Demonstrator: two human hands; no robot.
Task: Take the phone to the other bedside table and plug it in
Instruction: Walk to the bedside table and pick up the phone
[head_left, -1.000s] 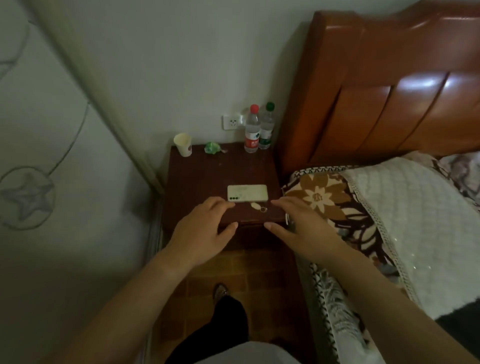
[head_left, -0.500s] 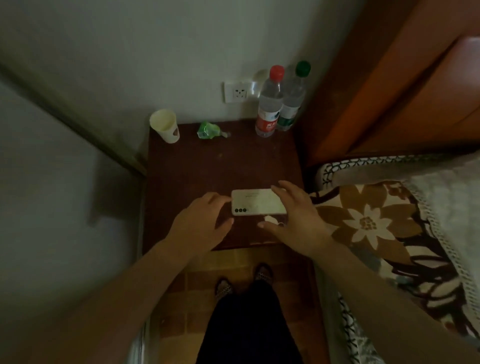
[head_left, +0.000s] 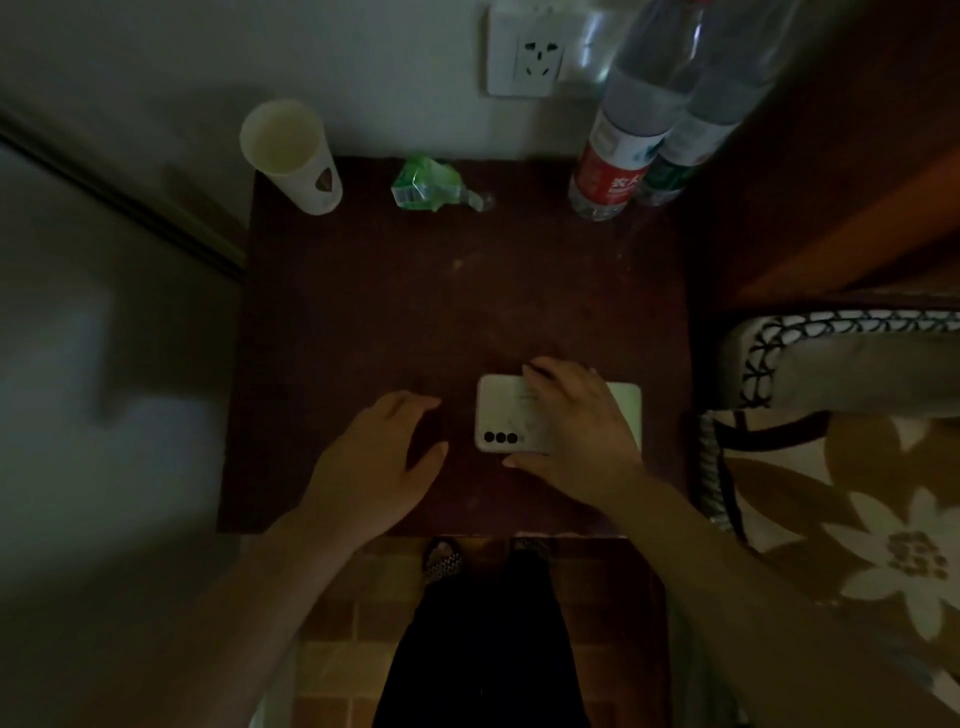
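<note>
A pale phone (head_left: 503, 415) lies face down near the front of the dark wooden bedside table (head_left: 415, 312), its three camera lenses at the lower left corner. My right hand (head_left: 576, 431) covers the phone's middle, fingers over its far edge and thumb along its near edge, gripping it. My left hand (head_left: 379, 462) hovers just left of the phone, fingers apart, holding nothing. A white wall socket (head_left: 524, 49) sits on the wall behind the table.
At the back of the table stand a paper cup (head_left: 291, 156), a crumpled green wrapper (head_left: 426, 182) and two water bottles (head_left: 639, 135). The bed with a flowered cover (head_left: 857, 519) lies to the right, its headboard (head_left: 841, 182) behind. Tiled floor and my feet show below.
The camera has come closer and tilted down over the table. My right hand has slid further over the phone and closed on its edges. My left hand has drawn back off the phone's left end.
</note>
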